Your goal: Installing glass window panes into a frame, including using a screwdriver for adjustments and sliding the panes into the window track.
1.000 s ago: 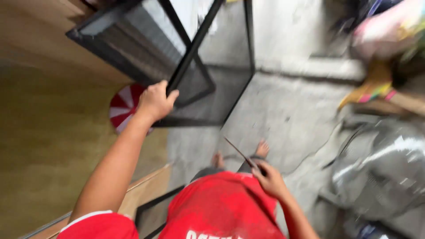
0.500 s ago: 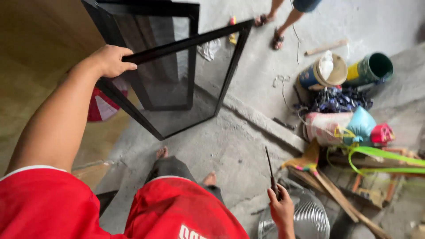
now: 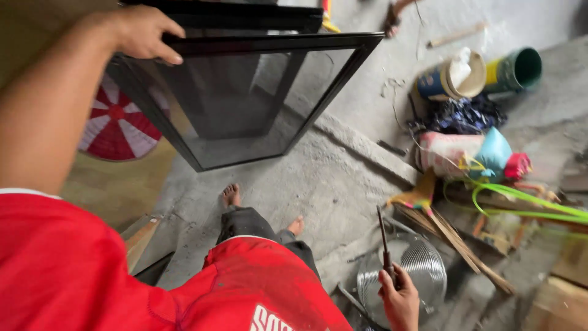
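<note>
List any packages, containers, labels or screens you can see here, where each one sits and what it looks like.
Mesh screen: black rectangular frame with dark mesh, upper left, gripped by the left hand.
Blue can: round, cream lid, upper right on the concrete.
Green bucket: round, lying beside the can.
Sack: pink-white, lying below them, next to a light blue bag.

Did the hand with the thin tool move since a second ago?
Cannot tell: the right hand sits lower in the picture, but the camera swung too, and no fixed thing shows in both.
</note>
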